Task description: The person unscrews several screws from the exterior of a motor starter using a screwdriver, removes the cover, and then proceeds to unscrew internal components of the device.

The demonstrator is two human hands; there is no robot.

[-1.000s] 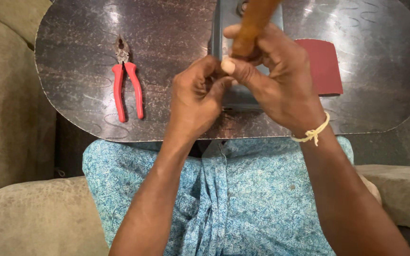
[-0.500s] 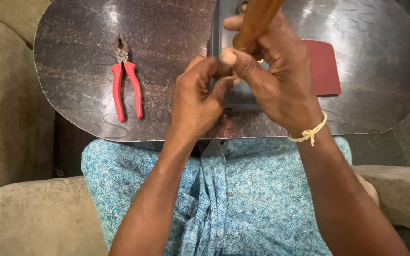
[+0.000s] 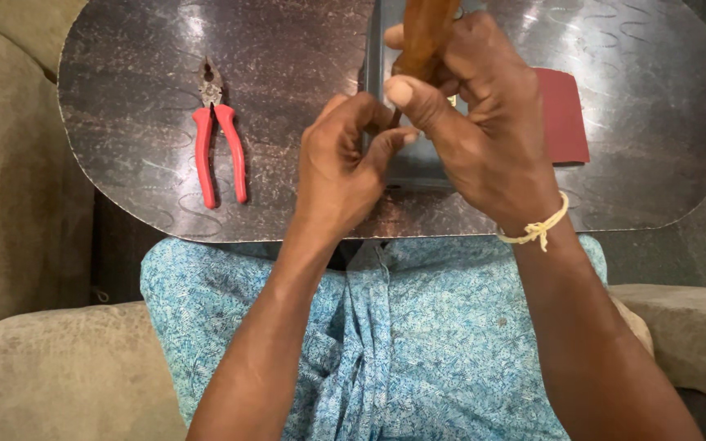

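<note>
Brown wooden handle (image 3: 426, 37) gripped in right hand (image 3: 484, 139) at twelve o'clock, left hand (image 3: 341, 167) pinching its lower end, red-handled pliers (image 3: 216, 135) at ten o'clock on dark oval table (image 3: 124, 98), red sheet (image 3: 564, 114) at two o'clock.

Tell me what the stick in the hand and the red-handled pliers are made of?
The stick in the right hand looks like wood: brown, smooth, slightly glossy, perhaps varnished. The pliers have a dull grey head, probably worn metal, and red handles that look like plastic or rubber sleeves, matte and a bit faded.
</note>
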